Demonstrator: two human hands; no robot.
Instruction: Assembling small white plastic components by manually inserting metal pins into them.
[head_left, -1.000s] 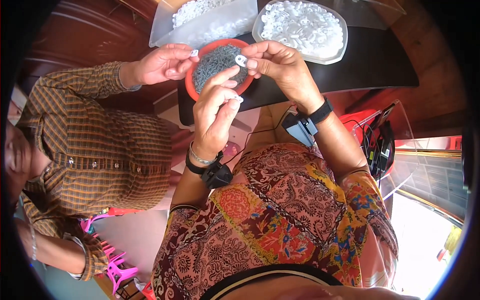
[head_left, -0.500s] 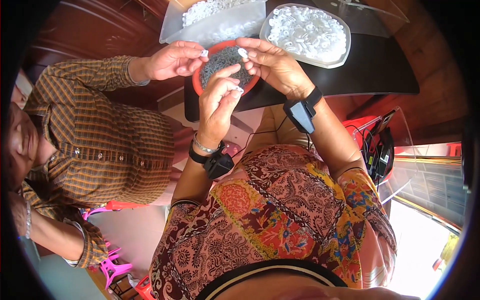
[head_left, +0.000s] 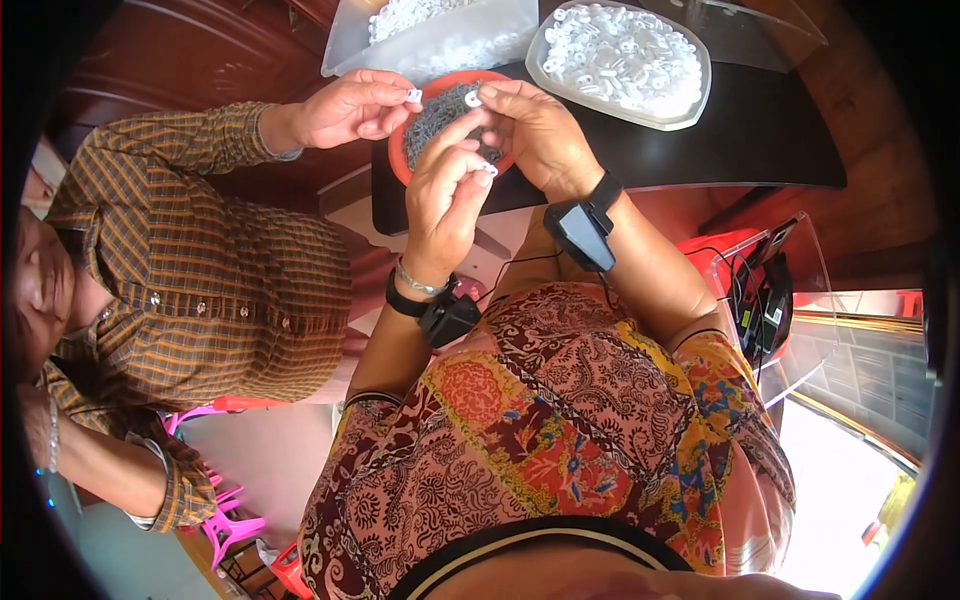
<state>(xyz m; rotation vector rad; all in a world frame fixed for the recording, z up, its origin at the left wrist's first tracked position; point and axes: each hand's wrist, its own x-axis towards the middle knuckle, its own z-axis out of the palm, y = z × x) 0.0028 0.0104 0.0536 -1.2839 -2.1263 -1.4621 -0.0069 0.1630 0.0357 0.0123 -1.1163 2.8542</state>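
Observation:
My left hand (head_left: 442, 205) pinches a small white plastic clip (head_left: 491, 170) between thumb and fingertips, above the near right rim of a red bowl (head_left: 398, 160). Thin grey metal pieces, which look like nails (head_left: 440, 122), fill the bowl. Over its far right side, my right hand (head_left: 548, 140) grips another white clip (head_left: 473, 99) at thumb and fingertip. The two hands are close together, and the left fingers partly overlap the right ones. Whether a nail sits in either clip is too small to tell.
A co-worker's hand (head_left: 355, 105) at the bowl's left holds a similar white piece (head_left: 414, 96). A translucent bin (head_left: 350, 55) and a clear tray (head_left: 690, 115), both with many white clips, stand on the black table (head_left: 740, 150). Cables run from my wrist devices (head_left: 580, 235).
My right hand has shifted left, closer to my left hand, and its index finger has curled in. My left hand has risen slightly. Both still pinch white clips.

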